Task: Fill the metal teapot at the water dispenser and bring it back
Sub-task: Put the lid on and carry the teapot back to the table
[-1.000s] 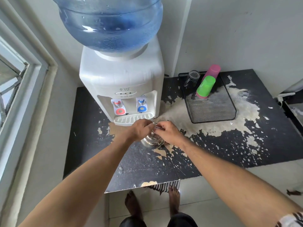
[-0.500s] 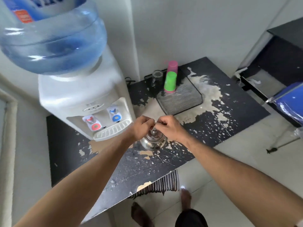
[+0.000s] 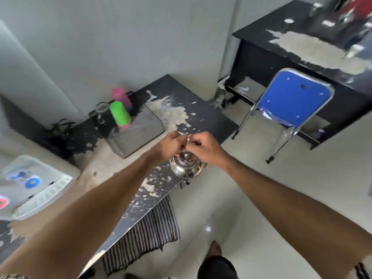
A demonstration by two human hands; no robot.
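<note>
grey-walled room, pale tiled floor (image 3: 251, 198). a low black table (image 3: 201, 109) with peeling laminate runs across the middle, and a striped mat (image 3: 149, 228) lies under its near edge.

metal teapot (image 3: 186, 165) hangs at the table's near-right edge, over the boundary between top and floor, lid on. whether it touches the table or is lifted clear, cannot tell. left hand (image 3: 170, 146) and right hand (image 3: 205, 147) meet above the lid, fingers of both curled and pinching the thin handle at its top, knuckles nearly touching.

water dispenser (image 3: 34, 184) sits well apart at far left, blue tap and part of a red one showing, drip tray below. judging by that, the step is the carry-back.

doing it well:
- keep the handle centred over the body so the pot hangs plumb
- don't let it swing, a full pot would slop from the spout
- clear the table edge before turning
- blue folding chair (image 3: 291, 97) and black desk (image 3: 302, 47) stand ahead, so route around the chair legs

green cup (image 3: 120, 113) and pink cup (image 3: 120, 96) stand inverted on a mesh tray (image 3: 141, 133), with a clear glass (image 3: 101, 111) beside them.

writing: none readable. small mark on the chair back, too blurred to tell.
</note>
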